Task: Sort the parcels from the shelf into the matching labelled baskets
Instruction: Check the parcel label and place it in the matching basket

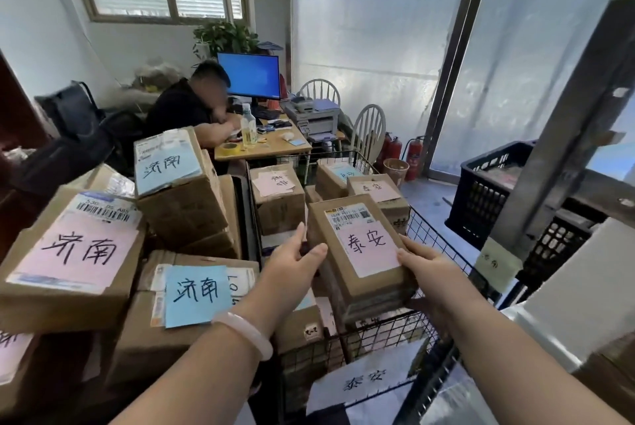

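Observation:
A flat brown cardboard parcel [360, 252] with a pink handwritten label lies tilted above the black wire basket [429, 228]. My left hand [295, 259] grips its left edge and my right hand [426, 263] grips its right edge. The basket carries a white paper label [367, 380] on its front and holds several labelled parcels [278, 197]. To the left stands a second pile of parcels [72, 252] with pink and blue labels [197, 294].
A black plastic crate [488, 197] sits at the right beside a grey shelf upright [563, 149]. Behind the baskets a person sits at a wooden desk [271, 146] with a monitor, a printer and white chairs. Red fire extinguishers [412, 156] stand by the curtain.

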`<state>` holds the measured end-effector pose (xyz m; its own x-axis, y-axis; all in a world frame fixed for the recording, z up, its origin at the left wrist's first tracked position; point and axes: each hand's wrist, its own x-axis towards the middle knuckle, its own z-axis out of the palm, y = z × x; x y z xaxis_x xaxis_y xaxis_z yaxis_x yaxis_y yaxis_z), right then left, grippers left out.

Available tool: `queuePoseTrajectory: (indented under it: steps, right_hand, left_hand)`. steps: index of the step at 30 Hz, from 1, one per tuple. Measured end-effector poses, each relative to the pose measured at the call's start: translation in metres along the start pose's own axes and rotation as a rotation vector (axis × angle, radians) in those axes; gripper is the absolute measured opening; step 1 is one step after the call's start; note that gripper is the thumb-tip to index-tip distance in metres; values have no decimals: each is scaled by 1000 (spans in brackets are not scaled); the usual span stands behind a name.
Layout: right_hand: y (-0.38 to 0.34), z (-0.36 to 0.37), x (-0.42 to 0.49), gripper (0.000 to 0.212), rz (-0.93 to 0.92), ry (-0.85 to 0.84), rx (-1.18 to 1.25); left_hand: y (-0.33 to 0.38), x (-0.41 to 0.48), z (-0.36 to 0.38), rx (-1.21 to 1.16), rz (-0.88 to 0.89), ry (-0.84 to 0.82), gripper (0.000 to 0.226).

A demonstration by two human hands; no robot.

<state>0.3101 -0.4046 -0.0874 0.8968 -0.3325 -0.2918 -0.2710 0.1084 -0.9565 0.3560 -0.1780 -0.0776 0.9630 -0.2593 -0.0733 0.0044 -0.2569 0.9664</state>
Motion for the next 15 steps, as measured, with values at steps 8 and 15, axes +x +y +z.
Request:
queuePoseTrajectory:
  steps: [8,15]
  right_hand:
    - [-4,11,27,49,-1,-121,-633]
    - [3,17,30,69,-51,-310,-1004]
  left_hand:
    - [2,12,-4,90,50,103,59]
    - [-4,15,6,304,116,53,63]
